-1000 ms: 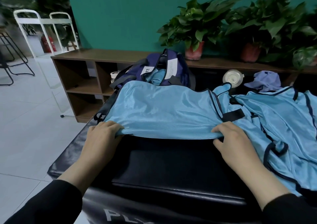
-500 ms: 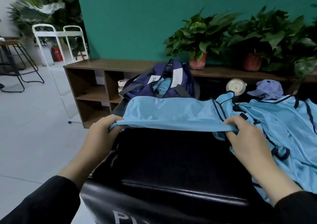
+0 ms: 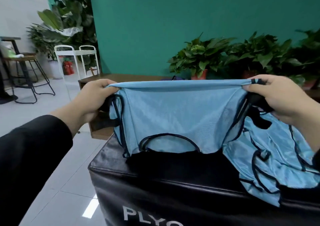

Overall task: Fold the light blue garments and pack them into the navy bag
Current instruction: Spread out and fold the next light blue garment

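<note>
Behind everything, a teal wall (image 3: 173,26) fills the upper part of the view, with potted plants (image 3: 200,61) lined along a wooden shelf (image 3: 121,77) at its foot and pale floor tiles (image 3: 52,165) spreading to the left. Nearer, a black padded surface (image 3: 173,170) with white lettering on its front face occupies the lower middle. Lifted above it hangs a light blue garment (image 3: 176,115), a mesh vest with dark trim, its top fold stretched taut and level between both hands while its lower edge drops close to the surface; whether it touches is hard to tell. A second light blue garment (image 3: 277,156) lies crumpled on the right side of the surface, spilling over the front edge. Only a sliver of the navy bag (image 3: 174,78) peeks over the held vest's top fold, in front of the shelf. The left hand (image 3: 97,99) is curled tight round the vest's left corner, and the right hand (image 3: 277,97) grips the right corner likewise. Black sleeves (image 3: 31,156) cover both forearms.
</note>
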